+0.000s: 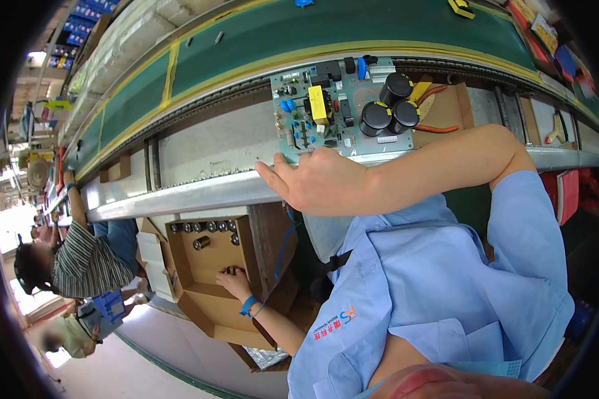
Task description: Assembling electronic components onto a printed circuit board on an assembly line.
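Note:
A green circuit board (366, 116) lies across the conveyor rails in front of me. Three large black capacitors (398, 87) stand upright at its right side, and a yellow transformer (318, 104) sits near its middle. My right hand (319, 179) rests palm down over the near metal rail, fingertips at the board's near edge and fingers apart. Lower left, my left hand (235, 284), with a blue wrist strap (249, 306), reaches into an opened cardboard box (199, 263). Its fingers close on a dark capacitor (231, 270), partly hidden by them. Several other capacitors (201, 243) are in the box.
Beyond the rails runs a green conveyor belt (259, 63) with yellow edges. Orange-handled pliers (436, 128) lie right of the board. A blue cord (286, 246) hangs beside the box. Another person (90, 263) in a striped shirt works at the line, far left.

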Demonstrator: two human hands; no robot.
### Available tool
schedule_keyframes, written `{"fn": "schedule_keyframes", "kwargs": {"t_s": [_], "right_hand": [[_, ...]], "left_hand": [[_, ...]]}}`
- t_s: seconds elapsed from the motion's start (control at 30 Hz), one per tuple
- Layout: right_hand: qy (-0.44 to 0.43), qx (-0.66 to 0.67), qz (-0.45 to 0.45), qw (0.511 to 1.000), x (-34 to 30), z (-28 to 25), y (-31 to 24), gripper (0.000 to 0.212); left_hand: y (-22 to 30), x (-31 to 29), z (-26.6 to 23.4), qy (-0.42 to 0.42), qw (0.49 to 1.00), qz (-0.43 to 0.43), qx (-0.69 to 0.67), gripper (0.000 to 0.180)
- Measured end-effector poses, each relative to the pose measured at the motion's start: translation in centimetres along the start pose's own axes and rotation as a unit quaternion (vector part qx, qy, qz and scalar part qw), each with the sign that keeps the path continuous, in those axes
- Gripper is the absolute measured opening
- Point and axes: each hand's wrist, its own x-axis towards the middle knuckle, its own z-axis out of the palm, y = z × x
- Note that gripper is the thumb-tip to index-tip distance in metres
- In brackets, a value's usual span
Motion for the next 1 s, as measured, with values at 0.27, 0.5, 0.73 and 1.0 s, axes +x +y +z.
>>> {"fn": "schedule_keyframes", "kwargs": {"t_s": [0.27,0.5,0.73,1.0], "right_hand": [[-0.054,0.038,0.054,0.996,-5.8,-3.3,2.1,0.051],[-0.104,0.046,0.218,0.969,-13.7,-6.7,3.8,0.052],[-0.081,0.029,0.397,0.914,-21.8,-8.8,3.0,0.057],[-0.14,-0.061,0.536,0.83,-26.7,-11.0,3.2,0.059]], "left_hand": [[0.1,0.8,-0.4,-0.026,0.998,0.01,0.054,0.033],[0.1,2.0,0.4,-0.014,0.999,0.018,0.034,0.03],[0.3,1.2,-0.2,-0.039,0.999,-0.016,-0.008,0.044],[1.1,1.1,-0.7,-0.028,0.997,-0.035,0.063,0.057]]}}
